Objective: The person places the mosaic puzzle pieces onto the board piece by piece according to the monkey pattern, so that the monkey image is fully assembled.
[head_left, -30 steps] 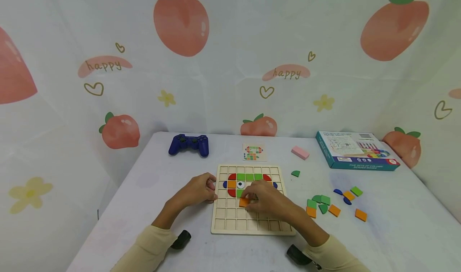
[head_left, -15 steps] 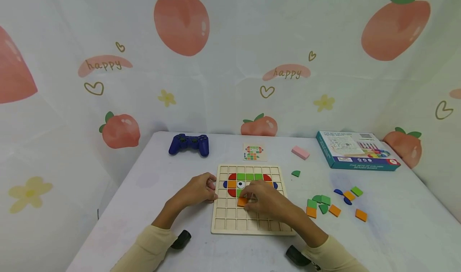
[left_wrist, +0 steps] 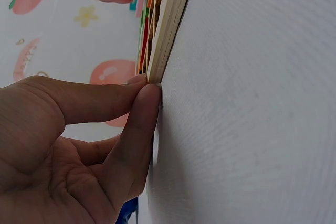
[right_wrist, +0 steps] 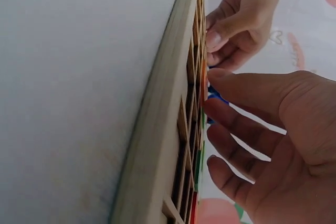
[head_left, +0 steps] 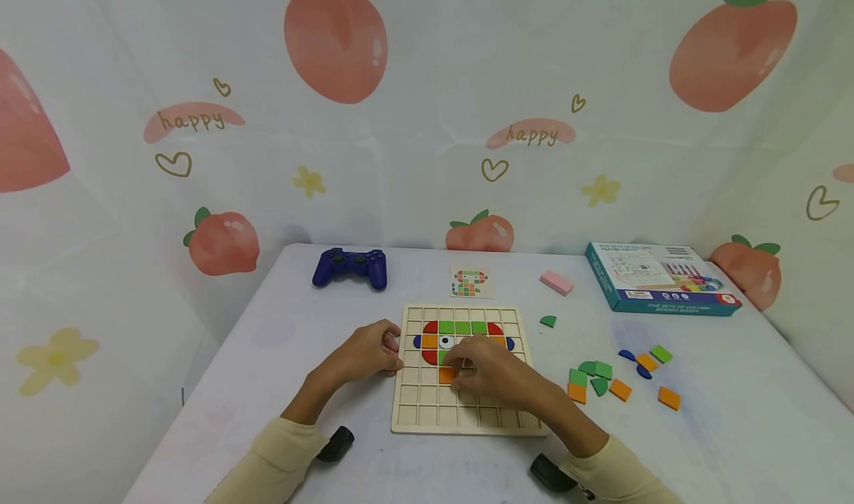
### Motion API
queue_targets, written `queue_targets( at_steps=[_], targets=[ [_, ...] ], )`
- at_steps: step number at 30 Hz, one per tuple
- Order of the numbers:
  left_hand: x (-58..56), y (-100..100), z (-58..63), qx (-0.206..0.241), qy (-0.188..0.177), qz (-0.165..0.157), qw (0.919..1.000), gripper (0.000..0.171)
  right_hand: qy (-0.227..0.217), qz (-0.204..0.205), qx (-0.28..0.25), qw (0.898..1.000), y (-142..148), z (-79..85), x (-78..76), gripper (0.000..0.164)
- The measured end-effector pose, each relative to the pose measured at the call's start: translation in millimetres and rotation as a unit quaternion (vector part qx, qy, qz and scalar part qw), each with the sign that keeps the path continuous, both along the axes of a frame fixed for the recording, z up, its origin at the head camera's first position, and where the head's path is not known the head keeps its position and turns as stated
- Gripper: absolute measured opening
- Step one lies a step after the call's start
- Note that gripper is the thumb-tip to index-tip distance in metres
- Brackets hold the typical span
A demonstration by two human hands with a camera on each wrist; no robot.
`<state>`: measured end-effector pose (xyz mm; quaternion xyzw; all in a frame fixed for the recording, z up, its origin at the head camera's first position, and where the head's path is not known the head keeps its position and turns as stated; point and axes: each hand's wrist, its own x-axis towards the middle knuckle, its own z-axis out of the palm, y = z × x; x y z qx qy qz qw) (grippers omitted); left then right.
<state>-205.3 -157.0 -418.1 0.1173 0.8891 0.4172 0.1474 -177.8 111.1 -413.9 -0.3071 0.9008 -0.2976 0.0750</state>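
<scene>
A wooden grid board (head_left: 427, 418) lies on the table with colored tiles set in its upper rows, including a round eye tile (head_left: 445, 342). My left hand (head_left: 365, 351) holds the board's left edge; in the left wrist view the thumb and a finger (left_wrist: 142, 106) meet at its corner. Over the middle of the board, my right hand (head_left: 494, 367) has thumb and index finger at an orange square tile (head_left: 446, 376), which lies flat in a cell below the green one. The right wrist view shows those fingertips at the orange tile (right_wrist: 204, 81), other fingers spread.
Several loose green, orange and blue tiles (head_left: 620, 390) lie to the right, with a green quarter-circle (head_left: 548, 321) nearer the board. Behind are a pattern card (head_left: 471, 282), a pink block (head_left: 557, 282), a teal box (head_left: 663, 280) and a blue game controller (head_left: 350, 267).
The right hand has shifted slightly left with the orange tile, which was tilted and now sits square in its cell. The left hand has stayed at the board's edge.
</scene>
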Motion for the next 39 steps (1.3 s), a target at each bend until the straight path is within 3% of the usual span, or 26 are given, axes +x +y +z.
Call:
queue_targets(
  at_steps=[6,12,24,39],
  targets=[
    [-0.4,0,0.1,-0.004,0.001,0.001,1.0,0.054,-0.031,0.0,-0.017,0.999,9,3.3,-6.2,0.026],
    [-1.3,1,-0.5,-0.002,-0.005,0.01,0.9999,0.054,-0.022,-0.012,-0.013,1.0,28,5.7,-16.4,0.03],
    [0.1,1,0.6,-0.004,-0.005,0.005,1.0,0.055,-0.058,-0.089,-0.013,0.994,82,20.2,-34.5,0.033],
    [-1.0,1,-0.7,-0.001,-0.006,0.011,0.9999,0.053,-0.108,-0.134,0.015,0.985,165,29.5,-41.1,0.042]
  ],
)
